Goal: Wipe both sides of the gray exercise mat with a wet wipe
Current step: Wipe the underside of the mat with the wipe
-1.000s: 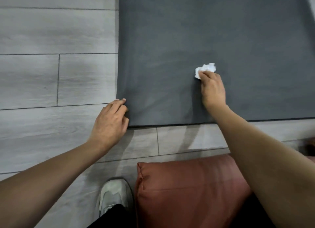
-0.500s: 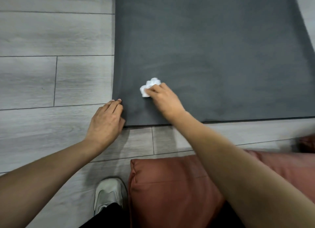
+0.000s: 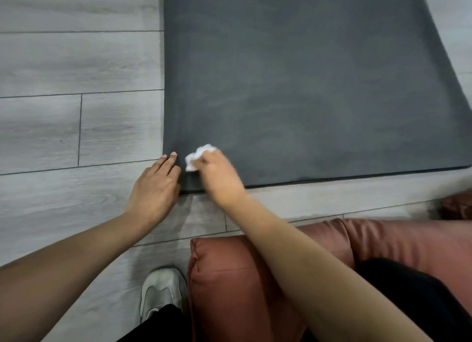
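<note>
Left hand [image 3: 155, 188] flat, fingers [image 3: 170, 162] straight; right hand [image 3: 219, 178] curled, clutching.

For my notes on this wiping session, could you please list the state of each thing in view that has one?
gray exercise mat: unrolled flat on the floor, faint wipe streaks showing.
wet wipe: crumpled, pressed on the mat near its near-left corner.
right hand: grips the wipe.
left hand: fingers straight, resting on the mat's near-left corner.
reddish cushion: on the floor, under the person.
white shoe: worn, flat on the floor.

A matt gray mat [image 3: 306, 86] is laid on wood-grain floor [image 3: 76, 60]; the crumpled wipe [image 3: 198, 157] looks papery, the cushion [image 3: 242, 290] perhaps smooth leather.
</note>
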`<action>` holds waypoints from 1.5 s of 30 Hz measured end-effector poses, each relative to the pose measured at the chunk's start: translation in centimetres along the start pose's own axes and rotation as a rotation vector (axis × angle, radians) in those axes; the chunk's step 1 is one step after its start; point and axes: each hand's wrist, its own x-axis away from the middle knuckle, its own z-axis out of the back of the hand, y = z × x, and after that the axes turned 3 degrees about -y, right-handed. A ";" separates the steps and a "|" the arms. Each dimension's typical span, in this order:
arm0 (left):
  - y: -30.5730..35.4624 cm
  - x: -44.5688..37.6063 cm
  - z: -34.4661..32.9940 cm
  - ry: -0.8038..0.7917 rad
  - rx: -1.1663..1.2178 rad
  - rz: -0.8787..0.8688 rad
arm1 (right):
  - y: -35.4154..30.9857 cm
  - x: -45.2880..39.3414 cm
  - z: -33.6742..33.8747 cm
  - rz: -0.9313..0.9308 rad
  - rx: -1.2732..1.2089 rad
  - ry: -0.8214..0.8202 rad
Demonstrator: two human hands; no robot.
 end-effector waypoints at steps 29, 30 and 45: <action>-0.4 0.3 -1.2 0.052 -0.038 -0.014 | 17.2 3.6 8.7 -0.131 0.223 0.239; -0.2 0.3 -1.2 0.052 -0.037 -0.013 | 19.0 4.3 9.8 -0.273 0.229 0.216; -2.4 0.6 -1.3 0.216 0.109 -0.116 | 1.5 1.7 -1.0 0.185 -0.027 0.089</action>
